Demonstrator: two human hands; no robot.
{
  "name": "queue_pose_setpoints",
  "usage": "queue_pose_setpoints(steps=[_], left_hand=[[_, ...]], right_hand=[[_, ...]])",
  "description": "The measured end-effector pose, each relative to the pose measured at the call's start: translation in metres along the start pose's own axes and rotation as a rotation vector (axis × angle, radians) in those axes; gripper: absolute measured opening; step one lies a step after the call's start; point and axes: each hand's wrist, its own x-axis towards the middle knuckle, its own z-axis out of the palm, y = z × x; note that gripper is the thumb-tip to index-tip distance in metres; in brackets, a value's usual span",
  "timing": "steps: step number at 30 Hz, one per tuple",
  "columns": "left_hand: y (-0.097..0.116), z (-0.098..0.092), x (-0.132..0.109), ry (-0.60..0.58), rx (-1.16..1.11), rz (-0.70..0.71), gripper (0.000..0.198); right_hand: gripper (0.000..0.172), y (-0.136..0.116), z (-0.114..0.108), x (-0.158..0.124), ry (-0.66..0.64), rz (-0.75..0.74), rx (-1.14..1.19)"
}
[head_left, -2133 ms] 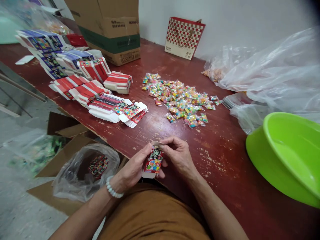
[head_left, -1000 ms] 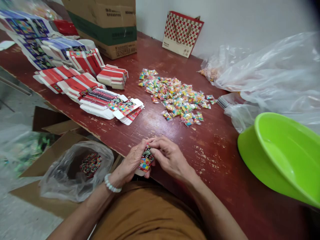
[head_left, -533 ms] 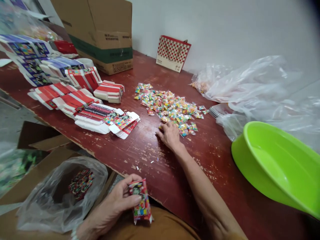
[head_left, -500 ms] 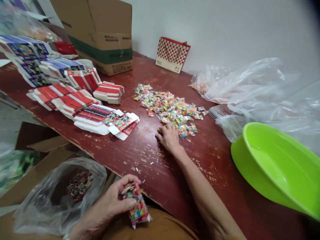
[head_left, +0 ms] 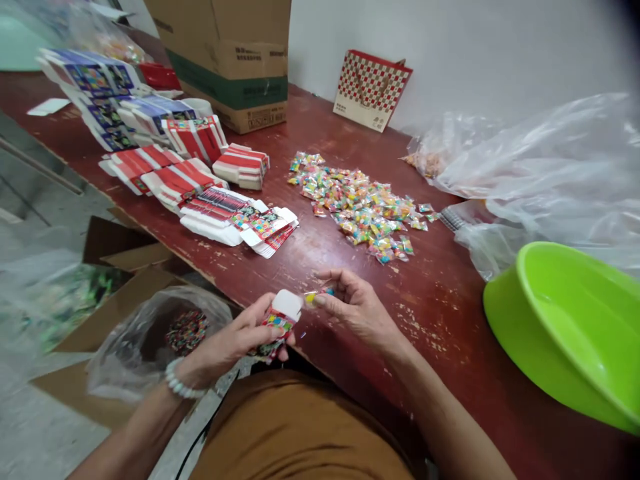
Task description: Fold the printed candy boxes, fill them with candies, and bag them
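Back from the candy pile, where it lay half a second ago, the right hand now sits over the near edge of the tabletop. Its grip is pinched shut on one small candy packet, thumb against forefinger. Just beside it, the left hand has raised the little printed box from lap height. Its grip is closed round the box, whose white flap stands open toward the packet. Flat box blanks lie spread to the left. A green basin and loose plastic bags lie to the right, and a clear bag sits below the edge.
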Motion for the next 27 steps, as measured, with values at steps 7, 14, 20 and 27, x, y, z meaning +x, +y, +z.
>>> queue_pose_setpoints(steps=[7, 14, 20, 27], left_hand=[[0.003, 0.019, 0.014, 0.001, 0.116, 0.104, 0.022], [0.001, 0.023, 0.019, 0.066, 0.004, 0.163, 0.029], [-0.004, 0.030, 0.023, 0.156, -0.253, 0.206, 0.045], [-0.001, 0.040, 0.029, 0.169, -0.181, 0.238, 0.039]], right_hand=[[0.014, -0.003, 0.017, -0.002, -0.113, -0.181, -0.274], [0.032, -0.009, 0.004, -0.001, 0.088, -0.011, 0.021], [0.040, 0.007, 0.009, -0.003, -0.005, 0.162, 0.317], [0.031, 0.020, 0.029, -0.005, 0.000, 0.069, 0.328]])
